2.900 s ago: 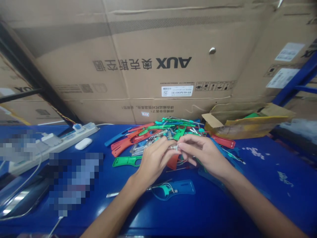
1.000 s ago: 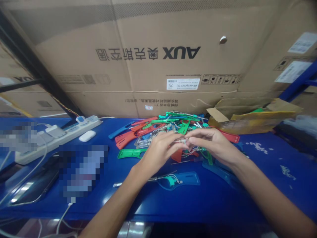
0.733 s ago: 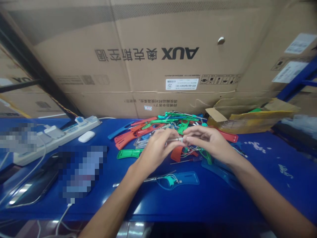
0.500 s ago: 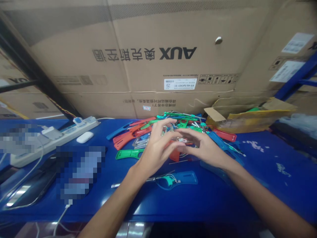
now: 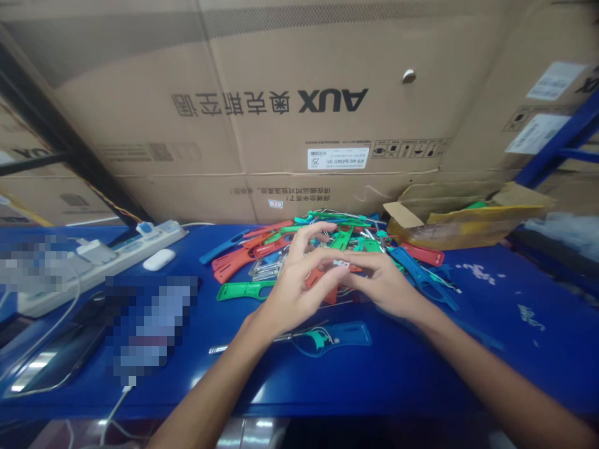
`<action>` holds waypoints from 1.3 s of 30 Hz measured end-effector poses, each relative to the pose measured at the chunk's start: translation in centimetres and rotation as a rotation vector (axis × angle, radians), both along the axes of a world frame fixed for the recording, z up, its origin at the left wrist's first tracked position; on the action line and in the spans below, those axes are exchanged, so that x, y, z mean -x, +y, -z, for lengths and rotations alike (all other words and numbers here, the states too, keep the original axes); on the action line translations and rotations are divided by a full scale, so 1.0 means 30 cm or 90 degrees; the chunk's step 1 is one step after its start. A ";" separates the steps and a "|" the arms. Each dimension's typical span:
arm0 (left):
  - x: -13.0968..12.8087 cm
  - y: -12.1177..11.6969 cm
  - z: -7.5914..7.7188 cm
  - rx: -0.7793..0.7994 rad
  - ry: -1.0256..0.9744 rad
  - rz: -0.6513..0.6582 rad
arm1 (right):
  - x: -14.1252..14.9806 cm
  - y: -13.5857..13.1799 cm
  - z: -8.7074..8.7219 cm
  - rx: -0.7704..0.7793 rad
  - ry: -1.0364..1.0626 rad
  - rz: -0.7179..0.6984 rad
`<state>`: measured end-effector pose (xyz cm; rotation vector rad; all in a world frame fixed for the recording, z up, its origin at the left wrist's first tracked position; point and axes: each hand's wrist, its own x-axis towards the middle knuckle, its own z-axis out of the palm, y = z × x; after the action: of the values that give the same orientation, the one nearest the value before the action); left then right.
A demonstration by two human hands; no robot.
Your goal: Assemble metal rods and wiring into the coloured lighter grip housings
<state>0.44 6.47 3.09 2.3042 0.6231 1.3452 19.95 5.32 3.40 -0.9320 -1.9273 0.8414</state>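
A small white plastic piece [image 5: 341, 264] is pinched at the fingertips of my left hand [image 5: 299, 284], whose thumb and index finger are closed. My right hand [image 5: 390, 284] meets it there, thumb and fingers pressed together by the same piece; what else lies between them is hidden. Beneath the hands, an orange-red handle shell [image 5: 322, 284] shows in part. Closer to me lies a clear blue handle shell [image 5: 358, 333] with a green trigger piece [image 5: 319, 338], white wire and a metal tube [image 5: 219, 350]. Behind both hands spreads a pile of coloured shells and metal tubes.
A power strip [image 5: 154, 240], a white earbud case [image 5: 159, 259] and a phone [image 5: 60, 349] lie at left. An open cardboard box [image 5: 468, 234] stands at back right, near small white bits [image 5: 477, 272]. A large carton [image 5: 281, 143] walls off the back.
My right hand's fingertips have closed in toward my left hand's, narrowing the gap around the white piece. The view has shifted slightly.
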 end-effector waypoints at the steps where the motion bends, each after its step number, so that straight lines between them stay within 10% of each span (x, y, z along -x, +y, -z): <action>1: 0.001 0.001 0.000 0.002 0.001 0.002 | -0.001 -0.001 0.000 -0.005 -0.002 0.001; 16: 0.076 -0.002 -0.011 0.000 0.039 -0.148 | -0.043 -0.083 0.004 -0.247 -0.131 0.227; 25: 0.113 -0.192 0.154 0.202 0.278 -0.209 | -0.019 -0.297 0.225 -0.001 -0.024 0.347; 31: 0.059 -0.156 0.102 0.242 0.482 -0.208 | -0.020 -0.294 0.271 0.042 -0.014 0.331; 39: 0.025 -0.127 0.112 0.260 0.452 -0.165 | -0.019 -0.291 0.265 0.049 -0.107 0.281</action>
<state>-0.32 2.68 -0.27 2.3585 1.3089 0.3747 20.52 -3.41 -4.57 -1.4468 -1.7346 0.5923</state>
